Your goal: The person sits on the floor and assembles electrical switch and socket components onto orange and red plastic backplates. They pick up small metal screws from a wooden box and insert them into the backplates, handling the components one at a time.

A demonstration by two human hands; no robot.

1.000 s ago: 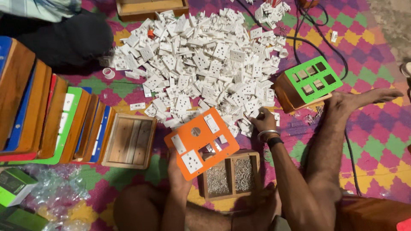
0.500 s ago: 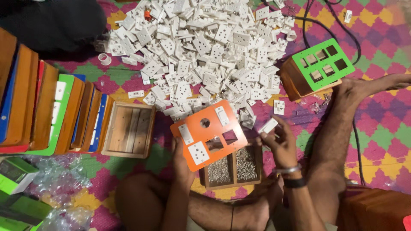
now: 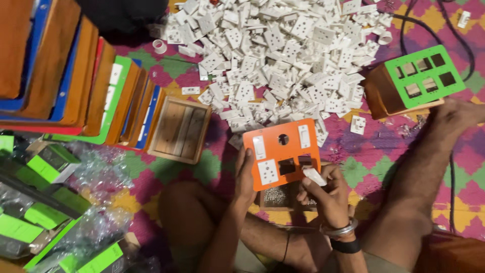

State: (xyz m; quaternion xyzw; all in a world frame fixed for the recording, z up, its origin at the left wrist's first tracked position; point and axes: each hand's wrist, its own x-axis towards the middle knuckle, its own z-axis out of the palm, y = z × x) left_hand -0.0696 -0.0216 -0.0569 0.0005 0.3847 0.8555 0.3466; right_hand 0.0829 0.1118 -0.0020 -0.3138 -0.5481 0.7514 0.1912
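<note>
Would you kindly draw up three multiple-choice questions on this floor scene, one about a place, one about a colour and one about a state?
1. Where does the green panel box stand relative to the pile of white sockets?
A. to its right in the picture
B. to its left in the picture
C. on top of it

2. What colour is the panel held by the left hand?
A. blue
B. orange
C. green

3. What is the state of the right hand?
A. lying flat and empty on the mat
B. fingers closed on a small white part
C. gripping a black cable

Answers: 1 A, the box stands at the pile's right edge in the picture; 2 B, the held panel is orange; 3 B, the fingers pinch the white part at the panel's lower right corner.
</note>
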